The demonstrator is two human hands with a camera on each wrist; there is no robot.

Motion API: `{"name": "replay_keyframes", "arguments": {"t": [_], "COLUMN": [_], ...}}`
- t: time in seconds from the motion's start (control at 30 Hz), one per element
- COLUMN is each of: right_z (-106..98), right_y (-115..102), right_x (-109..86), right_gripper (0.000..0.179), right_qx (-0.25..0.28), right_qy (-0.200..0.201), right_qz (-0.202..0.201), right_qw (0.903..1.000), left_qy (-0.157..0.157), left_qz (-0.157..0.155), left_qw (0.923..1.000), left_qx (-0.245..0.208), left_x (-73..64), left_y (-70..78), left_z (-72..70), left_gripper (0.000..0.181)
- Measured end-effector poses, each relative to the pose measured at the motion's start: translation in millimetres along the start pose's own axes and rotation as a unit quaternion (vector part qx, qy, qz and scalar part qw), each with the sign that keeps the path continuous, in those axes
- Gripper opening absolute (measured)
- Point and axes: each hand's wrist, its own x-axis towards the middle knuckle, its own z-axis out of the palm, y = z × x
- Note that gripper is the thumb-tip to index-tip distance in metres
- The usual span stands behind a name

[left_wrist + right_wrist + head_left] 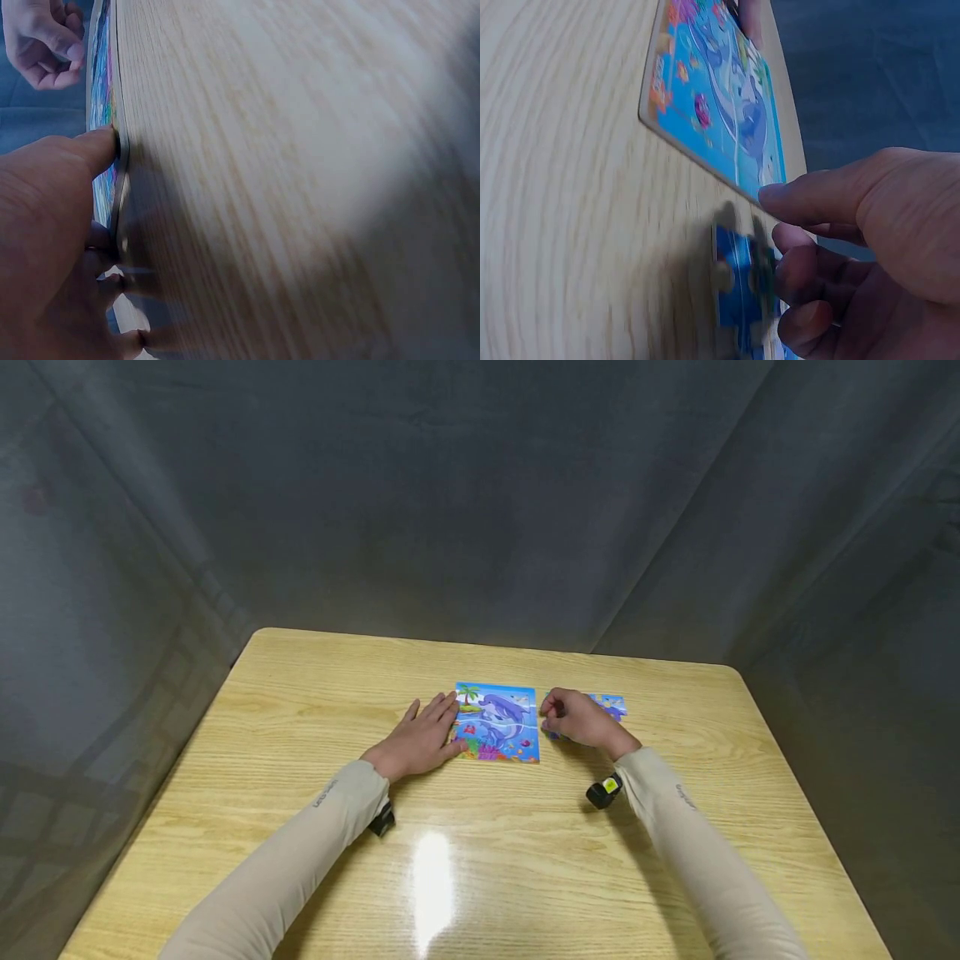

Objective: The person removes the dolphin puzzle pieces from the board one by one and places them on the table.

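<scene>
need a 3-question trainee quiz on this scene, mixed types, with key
1. In the head view, which edge of the dolphin board does the left hand touch?
A) Right
B) Far
C) Left
2. True or false: loose pieces lie close to the right hand.
3. Fill in: the tree pictured on the board is a ____.

Key:
1. C: its fingers and thumb meet the left edge.
2. True: they lie on the table beside and partly behind that hand, on the far side of it from the left hand.
3. Palm.
</scene>
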Motion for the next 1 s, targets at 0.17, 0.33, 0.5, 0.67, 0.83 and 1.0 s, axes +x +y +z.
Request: {"name": "replay_keyframes", "arguments": {"t": [0.17, 0.33, 0.5, 0.67, 0.83, 1.0], "right_z": [6, 10, 13, 13, 11, 10], "right_y": [-7, -13, -17, -18, -21, -22], "right_x": [4.6, 8.5, 11.4, 13.4, 16.1, 17.9], "right_gripper": [0.016, 0.024, 0.032, 0.036, 0.036, 0.035], "right_qx": [-0.014, -0.041, -0.056, -0.064, -0.056, -0.048], "right_qy": [-0.010, -0.021, -0.041, -0.053, -0.068, -0.078], "right_qz": [-0.004, -0.006, 0.004, 0.016, 0.027, 0.036], "right_qw": [0.9999, 0.9989, 0.9976, 0.9964, 0.9958, 0.9951], "left_qy": [0.001, 0.001, 0.000, -0.001, -0.002, -0.006], "left_qz": [-0.001, -0.002, -0.003, -0.004, -0.005, -0.005], "left_qw": [1.0000, 1.0000, 1.0000, 1.0000, 1.0000, 0.9999], "left_qx": [0.002, 0.005, 0.004, 0.005, 0.006, 0.007], "left_x": [0.4, 0.7, 0.6, 0.4, 0.6, 0.6], "left_y": [0.4, 0.7, 1.3, 2.0, 1.9, 2.4], "left_z": [-0.4, -0.1, 0.3, -0.4, -1.0, -0.7], "left_gripper": [0.082, 0.082, 0.082, 0.082, 0.082, 0.082]}}
